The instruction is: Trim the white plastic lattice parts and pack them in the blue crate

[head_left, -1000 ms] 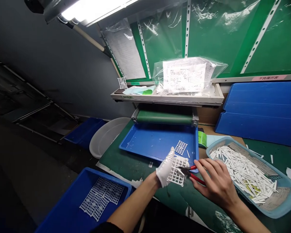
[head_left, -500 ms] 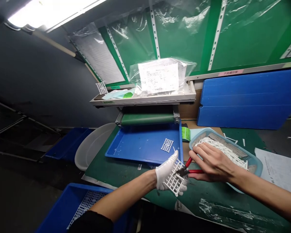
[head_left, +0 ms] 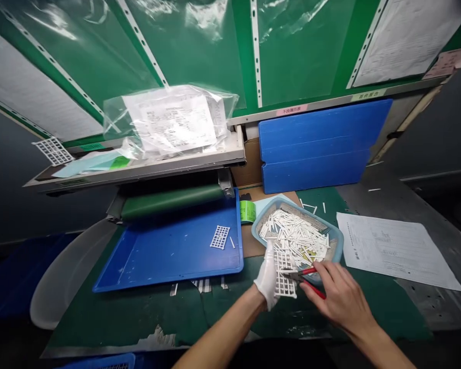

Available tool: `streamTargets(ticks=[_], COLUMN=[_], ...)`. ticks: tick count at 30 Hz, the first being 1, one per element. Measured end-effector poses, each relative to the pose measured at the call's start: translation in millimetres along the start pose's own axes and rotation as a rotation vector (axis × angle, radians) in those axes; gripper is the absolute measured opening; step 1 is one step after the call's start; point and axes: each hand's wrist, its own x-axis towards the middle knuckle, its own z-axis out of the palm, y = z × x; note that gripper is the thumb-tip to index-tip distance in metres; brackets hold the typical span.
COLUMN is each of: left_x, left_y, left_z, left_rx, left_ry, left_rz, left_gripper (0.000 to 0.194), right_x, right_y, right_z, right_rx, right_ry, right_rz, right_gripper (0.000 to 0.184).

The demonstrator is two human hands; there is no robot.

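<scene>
My left hand (head_left: 267, 282), in a white glove, grips a white plastic grid (head_left: 285, 284) by its left side. The bare right hand (head_left: 340, 292) is closed around the red handles of a pair of cutting pliers (head_left: 305, 278). Their dark jaws lie over the middle of the grid, at a short white stick there; whether they bite on it I cannot tell. Just behind both hands stands a light blue basket (head_left: 261, 218) heaped with loose white sticks (head_left: 294, 230). A second white grid (head_left: 219, 237) lies in the blue tray (head_left: 165, 256) with one loose stick beside it.
A green roller (head_left: 172, 201) sits over the tray's back edge, under a shelf (head_left: 149, 171) with bagged papers. To the right lie a printed sheet (head_left: 395, 248) and a few stray sticks. A blue panel (head_left: 322, 148) leans at the back. A pale round tub (head_left: 57, 287) stands at left.
The view has swung to the right. Both hands have moved with the grid and pliers from the tray's corner to the front of the stick basket.
</scene>
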Motion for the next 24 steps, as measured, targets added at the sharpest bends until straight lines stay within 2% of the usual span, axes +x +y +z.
streamTargets(ticks=[5,8,11,15,18,21,24], left_x=[1.9,11.5,21.4,33.3,48.5,66.6,74.3], left_y=[6.4,6.0,1.6,-6.1,-17.1,-30.7,-36.9], left_z=[-4.8,-6.1,-1.9,9.0,16.0,19.9,20.7], left_rx=[0.279,0.35,0.272,0.018,-0.151,-0.271,-0.249], left_ry=[-0.303,-0.365,-0.251,-0.034,0.085,0.118,0.044], left_rz=[-0.565,-0.715,-0.623,-0.344,-0.148,-0.001,0.03], left_gripper=[0.088,0.091,0.085,0.078,0.077,0.08,0.085], right_x=[36.1,54.5,53.3,32.6,15.8,3.1,-0.9], right_y=[43.3,57.6,66.7,71.2,67.4,62.3,64.2], right_z=[-41.1,-40.8,-24.0,-1.0,8.4,11.0,5.1], right_rx=[0.029,0.086,0.111,0.095,0.069,0.044,0.04], right_ry=[0.013,-0.015,-0.067,-0.126,-0.189,-0.288,-0.342], right_rz=[-0.451,-0.602,-0.553,-0.329,-0.17,-0.001,0.066], right_gripper=[0.076,0.081,0.073,0.058,0.049,0.041,0.039])
